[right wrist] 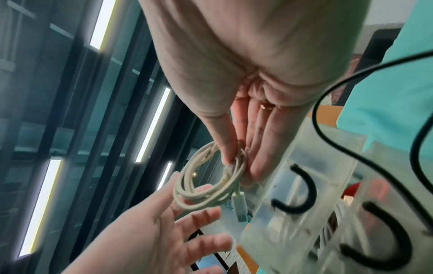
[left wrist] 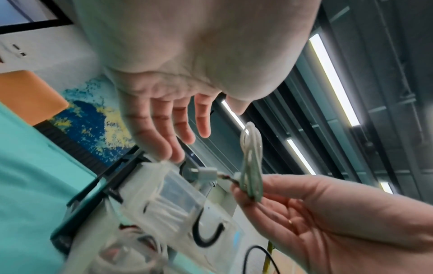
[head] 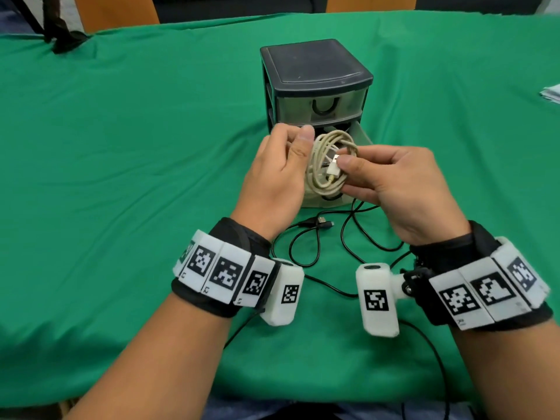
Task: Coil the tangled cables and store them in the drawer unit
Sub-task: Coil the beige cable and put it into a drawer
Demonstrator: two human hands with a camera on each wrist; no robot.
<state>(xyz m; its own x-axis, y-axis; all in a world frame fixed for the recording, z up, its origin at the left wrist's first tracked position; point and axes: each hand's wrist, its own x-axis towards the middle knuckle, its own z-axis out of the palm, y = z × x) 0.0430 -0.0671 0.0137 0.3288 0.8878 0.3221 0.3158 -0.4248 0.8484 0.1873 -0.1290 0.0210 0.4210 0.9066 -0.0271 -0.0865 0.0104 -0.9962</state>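
Note:
A coiled white cable (head: 328, 169) hangs in the air just over the pulled-out translucent drawer (head: 362, 134) of the black drawer unit (head: 315, 77). My right hand (head: 345, 166) pinches the coil near its white plug; in the right wrist view the thumb and fingers (right wrist: 230, 148) clamp the loops (right wrist: 203, 187). My left hand (head: 292, 147) is beside the coil on its left, fingers (left wrist: 173, 129) straight and spread, apart from the cable (left wrist: 251, 163). A loose black cable (head: 318, 237) lies uncoiled on the cloth under my wrists.
The green cloth (head: 136, 177) covers the whole table. A dark strap or bag (head: 60, 37) lies at the far left corner and some papers (head: 551, 92) at the right edge. The unit's top drawer (head: 321, 109) is closed.

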